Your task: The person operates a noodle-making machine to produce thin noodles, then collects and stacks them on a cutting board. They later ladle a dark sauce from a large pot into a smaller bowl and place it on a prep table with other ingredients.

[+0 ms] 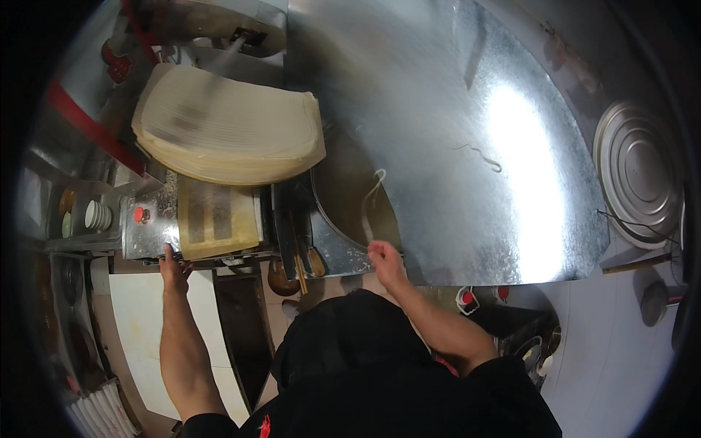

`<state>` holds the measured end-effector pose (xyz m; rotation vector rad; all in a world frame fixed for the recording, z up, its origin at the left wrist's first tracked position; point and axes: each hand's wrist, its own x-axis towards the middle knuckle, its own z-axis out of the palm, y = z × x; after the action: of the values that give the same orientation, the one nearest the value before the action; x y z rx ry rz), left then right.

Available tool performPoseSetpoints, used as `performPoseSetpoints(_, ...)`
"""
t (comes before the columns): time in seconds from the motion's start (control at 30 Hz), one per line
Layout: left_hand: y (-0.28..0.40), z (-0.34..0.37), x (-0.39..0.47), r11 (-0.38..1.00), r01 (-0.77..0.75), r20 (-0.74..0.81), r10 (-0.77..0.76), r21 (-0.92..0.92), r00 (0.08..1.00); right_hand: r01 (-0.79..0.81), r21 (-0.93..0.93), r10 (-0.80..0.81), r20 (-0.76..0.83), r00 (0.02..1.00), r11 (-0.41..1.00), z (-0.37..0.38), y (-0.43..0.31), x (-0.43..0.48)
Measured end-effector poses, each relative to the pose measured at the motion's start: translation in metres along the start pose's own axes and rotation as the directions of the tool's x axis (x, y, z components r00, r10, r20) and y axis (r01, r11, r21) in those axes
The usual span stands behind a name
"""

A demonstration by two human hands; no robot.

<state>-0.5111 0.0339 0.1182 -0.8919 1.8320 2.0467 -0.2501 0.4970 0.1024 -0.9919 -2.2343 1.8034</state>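
My right hand has its fingers bent at the lower end of a pale noodle-like strip, which rises over a large round pot of liquid and curls at its top. My left hand touches the front edge of a metal machine with a red knob; its fingers are partly spread. A yellowish sheet with two darker bands lies on the machine. Above it, a cream-coloured ribbed block hides part of the machine and pot.
A wide sheet-metal surface bearing a thin strand spans the right. Chopsticks lie beside the pot. White bowls stand at left, a white board below, and a round metal lid at far right.
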Motion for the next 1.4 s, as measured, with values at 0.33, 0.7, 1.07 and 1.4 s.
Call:
performPoseSetpoints(0.33,0.004,-0.007,-0.011,1.000,0.007,-0.094,-0.009,-0.019,0.996,0.050,-0.548,-0.121,-0.095,0.988,0.835,-0.027,-0.039,0.148)
performPoseSetpoints(0.7,-0.001,-0.011,-0.016,0.998,-0.026,-0.108,0.020,-0.053,0.994,0.144,-0.436,-0.007,0.300,0.954,0.888,0.021,-0.008,0.148)
performPoseSetpoints(1.07,-0.003,0.009,-0.006,0.991,-0.127,-0.154,0.120,-0.035,0.981,-0.194,0.211,0.172,0.122,0.978,0.958,-0.031,-0.041,0.057)
performPoseSetpoints(1.4,-0.005,0.011,-0.013,0.982,-0.180,-0.143,0.169,-0.065,0.975,-0.165,0.367,0.187,-0.025,0.982,0.916,-0.039,-0.058,0.039)
